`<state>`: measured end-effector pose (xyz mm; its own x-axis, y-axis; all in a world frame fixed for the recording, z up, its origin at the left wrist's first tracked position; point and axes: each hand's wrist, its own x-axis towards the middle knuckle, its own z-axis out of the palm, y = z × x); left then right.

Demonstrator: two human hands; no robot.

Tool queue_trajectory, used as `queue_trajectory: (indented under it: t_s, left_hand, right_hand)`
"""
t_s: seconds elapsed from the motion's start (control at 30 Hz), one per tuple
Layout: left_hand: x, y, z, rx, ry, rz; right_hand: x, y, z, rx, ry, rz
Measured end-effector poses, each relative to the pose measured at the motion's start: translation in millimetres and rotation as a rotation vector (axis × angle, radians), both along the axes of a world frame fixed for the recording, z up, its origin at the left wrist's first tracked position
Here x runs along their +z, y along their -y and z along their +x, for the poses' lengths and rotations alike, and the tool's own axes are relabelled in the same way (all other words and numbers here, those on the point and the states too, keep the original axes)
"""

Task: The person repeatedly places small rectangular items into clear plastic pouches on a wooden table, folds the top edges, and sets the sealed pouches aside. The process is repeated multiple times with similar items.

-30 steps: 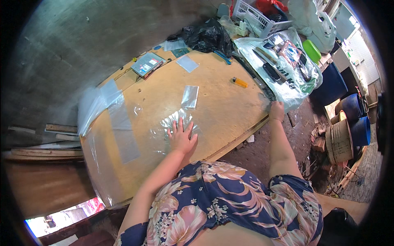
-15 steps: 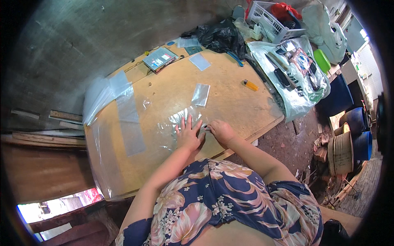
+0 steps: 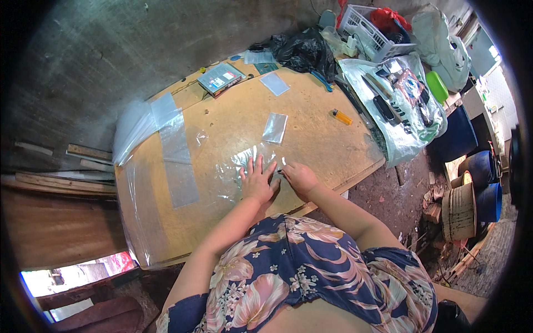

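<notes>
Under the left hand (image 3: 257, 182), clear plastic film (image 3: 240, 160), long axis unclear.

The clear film (image 3: 240, 160) is glossy, creased plastic, the tabletop (image 3: 327, 145) smooth wood, the black bag (image 3: 306, 54) shiny plastic.

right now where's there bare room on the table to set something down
Bare table lies between the lighter, the nearer plastic packet and the right hand; another patch lies between that packet and the box. The far edge, by the black bag, and the left side, under plastic sheets, are crowded.
</notes>
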<state>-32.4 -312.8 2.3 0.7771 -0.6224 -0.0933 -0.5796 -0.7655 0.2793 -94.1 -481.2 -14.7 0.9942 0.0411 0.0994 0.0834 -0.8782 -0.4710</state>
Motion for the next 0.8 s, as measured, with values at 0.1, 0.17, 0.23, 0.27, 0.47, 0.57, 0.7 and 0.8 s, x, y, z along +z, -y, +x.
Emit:
queue_trajectory:
  t_s: [0.1,0.17,0.23,0.27,0.47,0.57,0.7,0.8]
  left_hand:
    - [-1,0,-1,-0.001,0.017,-0.033]
    - [-2,0,0,0.001,0.005,-0.021]
    - [-3,1,0,-0.005,0.006,0.002]
    - [-3,0,0,-0.01,0.01,0.015]
    - [-1,1,0,0.023,0.097,-0.096]
    - [1,23,16,-0.138,0.143,-0.276]
    - [-4,82,47,-0.328,0.045,-0.279]
    - [-15,106,57,-0.263,0.136,-0.19]
  right_hand:
    - [-2,-2,1,-0.044,-0.012,0.003]
    - [-4,-1,0,-0.052,0.046,0.064]
    - [-5,7,-3,-0.165,0.136,0.138]
    - [-5,15,-7,-0.269,0.205,0.185]
    - [-2,92,-40,-0.711,0.291,0.132]
    - [-9,102,-50,-0.743,0.306,0.102]
    - [-16,103,-48,-0.69,0.33,0.085]
    - [-16,105,-47,-0.665,0.36,0.068]
